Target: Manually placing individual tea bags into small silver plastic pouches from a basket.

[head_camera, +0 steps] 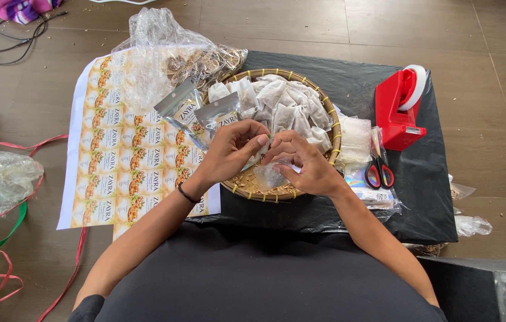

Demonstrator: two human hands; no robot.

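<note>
While both hands are meeting over the woven basket (332, 122), the left hand (229, 152) and right hand (304, 164) are pinching a small clear pouch (272, 173) between fingertips; white sachets (286, 104) are filling the basket, scissors (379, 173) lying nearby.

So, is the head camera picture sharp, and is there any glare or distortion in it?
Head view: even daylight, soft shadows; the hands, left and right, look sharp over the woven basket; glare whitens the crumpled clear plastic bag and the tape dispenser; the wide lens bends the floor lines near the edges.
</note>
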